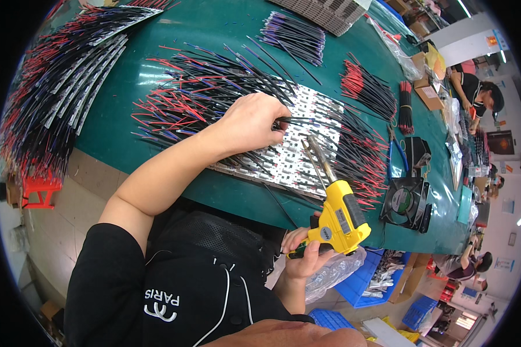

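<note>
A thin black insulated wire (295,121) lies over the white strip-covered circuit panel (307,144) at the middle of the green table (214,34), pinched by the left hand (253,121). Nearer and to the right, the right hand (304,250) is clenched around a yellow pistol-shaped soldering gun (338,217), its tip over the panel. Bundles of red and black wires (364,87) lie farther right.

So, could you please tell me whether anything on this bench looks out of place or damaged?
Nothing stands out. The left hand holds wires on the white strips; the right hand holds the yellow soldering gun.
</note>
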Available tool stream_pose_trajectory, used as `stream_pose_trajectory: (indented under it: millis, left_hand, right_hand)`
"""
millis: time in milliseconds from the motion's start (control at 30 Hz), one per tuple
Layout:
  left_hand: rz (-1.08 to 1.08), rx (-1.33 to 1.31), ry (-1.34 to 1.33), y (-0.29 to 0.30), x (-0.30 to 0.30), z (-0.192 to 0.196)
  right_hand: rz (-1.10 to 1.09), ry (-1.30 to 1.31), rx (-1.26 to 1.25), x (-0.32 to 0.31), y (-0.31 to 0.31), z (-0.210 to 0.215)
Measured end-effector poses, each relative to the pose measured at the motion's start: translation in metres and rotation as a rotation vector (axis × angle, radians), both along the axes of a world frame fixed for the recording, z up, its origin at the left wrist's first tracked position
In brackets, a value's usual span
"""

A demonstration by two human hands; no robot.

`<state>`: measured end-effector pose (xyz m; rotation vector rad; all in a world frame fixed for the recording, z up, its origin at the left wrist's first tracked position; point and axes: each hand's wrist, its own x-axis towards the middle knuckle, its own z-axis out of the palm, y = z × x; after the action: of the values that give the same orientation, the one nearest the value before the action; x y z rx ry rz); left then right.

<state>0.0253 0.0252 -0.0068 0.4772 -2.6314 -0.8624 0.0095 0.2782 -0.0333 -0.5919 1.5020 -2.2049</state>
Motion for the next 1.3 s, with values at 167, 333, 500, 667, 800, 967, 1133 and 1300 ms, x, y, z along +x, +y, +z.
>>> stream_pose_trajectory:
  millis: [167, 333, 500, 667, 800, 967, 1133, 1300]
  left_hand:
    - [-0.022, 0.025, 0.019, -0.002, -0.002, 0.001]
    - [-0.019, -0.024, 0.007, 0.002, -0.003, 0.001]
    - [-0.016, -0.103, -0.025, 0.007, -0.002, 0.002]
    - [-0.008, -0.128, -0.074, 0.009, -0.004, 0.005]
    - [-0.016, -0.157, -0.024, 0.009, -0.003, 0.004]
    - [-0.023, -0.158, -0.047, 0.008, -0.002, 0.007]
    - [-0.042, -0.104, 0.021, 0.004, 0.002, 0.002]
    - [0.154, -0.085, 0.567, -0.008, 0.007, 0.015]
  right_hand:
    - [0.023, 0.003, 0.043, 0.005, 0.003, -0.005]
    - [0.034, -0.024, 0.05, 0.007, 0.003, -0.007]
    - [-0.002, -0.027, 0.06, 0.011, -0.002, -0.008]
    - [-0.003, 0.0, 0.071, 0.011, -0.003, -0.009]
    - [-0.005, -0.019, 0.038, 0.01, -0.004, -0.005]
    - [-0.024, -0.033, -0.03, 0.005, 0.001, -0.005]
    - [-0.037, 0.009, -0.063, 0.003, 0.002, -0.001]
    - [-0.084, 0.043, -0.07, 0.001, 0.007, 0.004]
